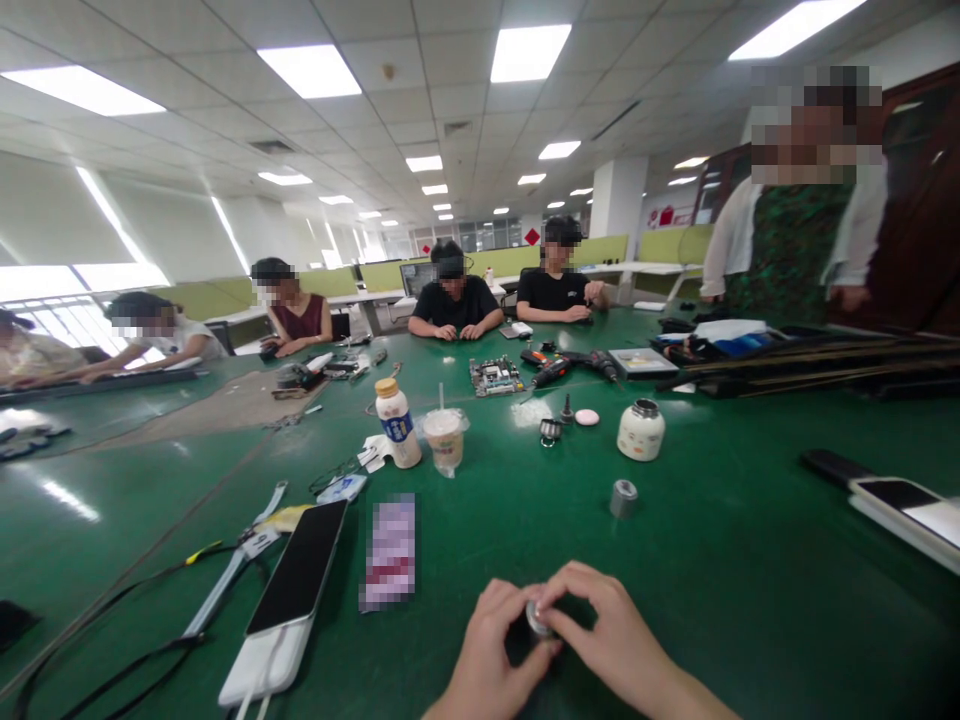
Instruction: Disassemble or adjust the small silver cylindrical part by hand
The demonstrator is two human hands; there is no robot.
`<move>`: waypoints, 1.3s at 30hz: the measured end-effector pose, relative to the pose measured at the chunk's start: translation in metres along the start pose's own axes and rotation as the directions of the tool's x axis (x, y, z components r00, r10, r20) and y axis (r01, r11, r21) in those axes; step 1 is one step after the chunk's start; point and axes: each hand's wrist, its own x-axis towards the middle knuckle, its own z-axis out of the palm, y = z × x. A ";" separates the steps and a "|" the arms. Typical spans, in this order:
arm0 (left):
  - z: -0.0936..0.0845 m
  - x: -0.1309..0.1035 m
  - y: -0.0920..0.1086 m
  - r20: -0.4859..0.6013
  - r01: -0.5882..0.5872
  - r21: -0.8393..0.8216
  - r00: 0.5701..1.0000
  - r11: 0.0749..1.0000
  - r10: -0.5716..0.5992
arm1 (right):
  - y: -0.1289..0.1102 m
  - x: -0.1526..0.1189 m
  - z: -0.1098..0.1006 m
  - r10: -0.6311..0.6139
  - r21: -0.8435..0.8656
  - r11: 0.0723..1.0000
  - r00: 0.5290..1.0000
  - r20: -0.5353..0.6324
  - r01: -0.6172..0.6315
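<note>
Near the bottom centre, my left hand (pixel 495 650) curls around a small silver metal cylinder (pixel 538 618) low over the green table. My right hand (pixel 611 625) meets it from the other side, thumb and fingers pinching the cylinder's top. A second silver cylinder (pixel 623 498) stands upright beyond my right hand. Behind that sits a cream-coloured jar (pixel 641 430) with its dark-rimmed mouth uncovered. A pink disc (pixel 586 417), a small dark pointed part (pixel 567 408) and a black-and-silver part (pixel 550 432) lie to the jar's left.
The green table (pixel 720 560) holds a capped bottle (pixel 398 425), a cup with a straw (pixel 445 440), a phone (pixel 300 565) on a white power bank (pixel 266 660), a circuit board (pixel 495 376) and a power drill (pixel 551 370). Several people are around the table.
</note>
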 end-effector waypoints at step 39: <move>-0.028 0.015 -0.007 -0.379 0.062 0.271 0.924 0.961 0.047 | 0.031 -0.006 0.013 0.062 0.253 0.963 0.991 0.121 -0.091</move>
